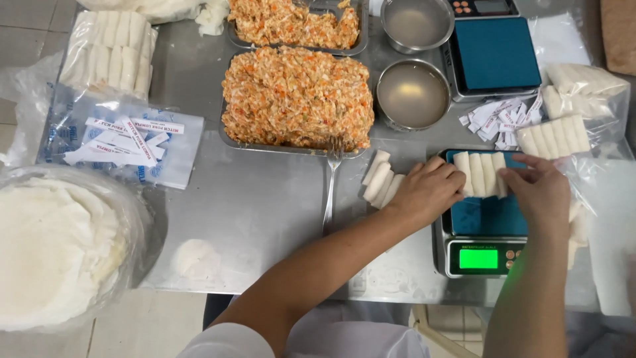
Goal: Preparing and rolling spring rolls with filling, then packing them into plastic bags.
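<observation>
A row of several white rolled wrappers [482,174] lies on the blue platform of a small digital scale [483,219] with a lit green display. My left hand [427,191] presses against the left end of the row, fingers curled. My right hand [540,189] presses against the right end, so both hands squeeze the rolls between them. Three more white rolls [381,180] lie on the steel table [265,212] just left of my left hand.
A steel tray of orange shredded filling [297,98] with a fork [331,179] sits at centre, another tray behind. Two steel bowls [413,94], a second blue scale [495,56], bagged rolls [556,136], paper labels [493,119], a stack of round wrappers [53,245] surround.
</observation>
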